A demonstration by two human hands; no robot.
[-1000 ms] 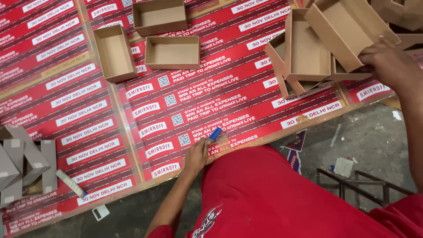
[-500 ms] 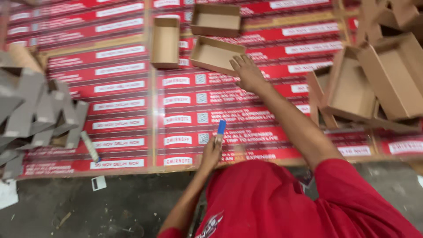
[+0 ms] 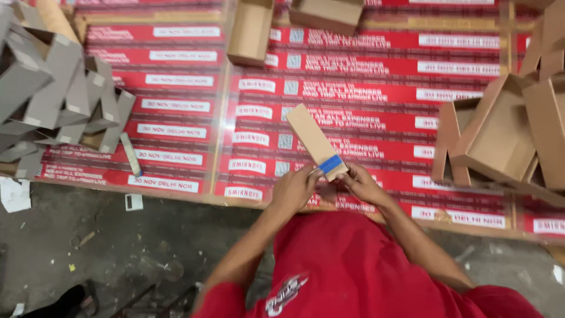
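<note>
Head view, looking down over a red shirt (image 3: 353, 265) at a work surface covered with red printed sheets (image 3: 365, 94). Both hands meet at the near end of a flat, narrow brown cardboard piece (image 3: 315, 140), which runs diagonally from the hands up and to the left, lying just above the sheets. A blue tape strip (image 3: 331, 164) crosses the piece at its near end. The left hand (image 3: 294, 189) is curled, its fingers closed on the lower left edge of the cardboard piece beside the tape; the right hand (image 3: 360, 184) is likewise curled, its fingertips pinching the lower right corner by the tape. How tightly either hand grips cannot be told from the blurred view.

Surroundings: 2 open brown cardboard trays (image 3: 252, 32) sit at the far edge of the sheets, well apart from the hands. A cluster of open brown boxes (image 3: 500, 132) leans together at the right, near the right forearm but not touching it. A heap of grey folded cartons (image 3: 53, 97) occupies the left side. A small grey strip (image 3: 130, 154) lies on the sheets just beside that heap. Below the sheets, a dark concrete floor (image 3: 118, 259) carries scraps of white paper (image 3: 15, 194)
</note>
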